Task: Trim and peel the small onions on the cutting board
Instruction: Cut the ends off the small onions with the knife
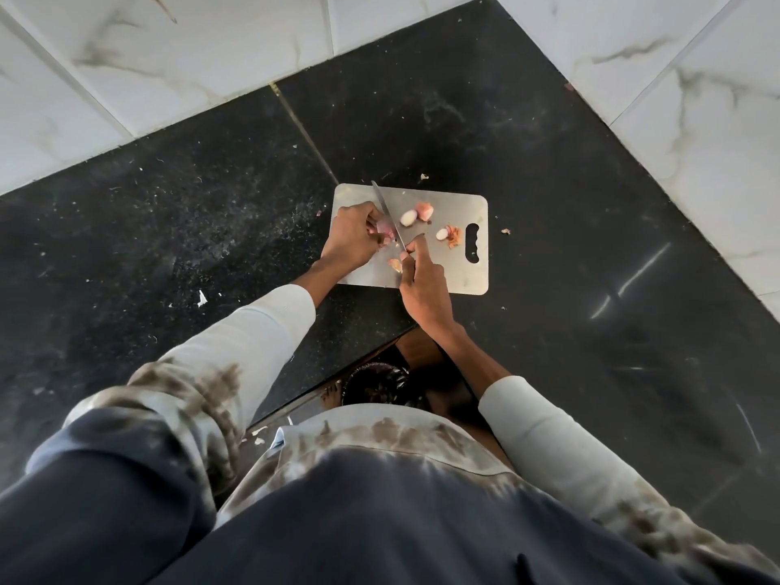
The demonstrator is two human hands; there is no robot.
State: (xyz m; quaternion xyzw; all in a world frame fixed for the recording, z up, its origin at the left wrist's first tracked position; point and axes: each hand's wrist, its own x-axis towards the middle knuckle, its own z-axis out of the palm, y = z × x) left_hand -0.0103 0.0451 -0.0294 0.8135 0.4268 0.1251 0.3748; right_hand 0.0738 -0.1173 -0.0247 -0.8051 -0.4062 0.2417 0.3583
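A grey cutting board (460,268) lies on the black counter. My left hand (352,238) holds a small pinkish onion (385,230) down at the board's left side. My right hand (424,285) grips a knife (385,209), index finger stretched along it, and the blade runs up and left across the held onion. A peeled pale onion (407,217) and a pink unpeeled piece (424,209) lie mid-board. Another peeled onion (442,234) sits beside a scrap of skin (454,236). One more scrap (395,265) lies by my right thumb.
The black stone counter (548,183) meets white marbled tile walls (190,57) behind and at the right, forming a corner. Small skin scraps (505,231) lie off the board. A dark round bin (380,384) stands below the counter's front edge.
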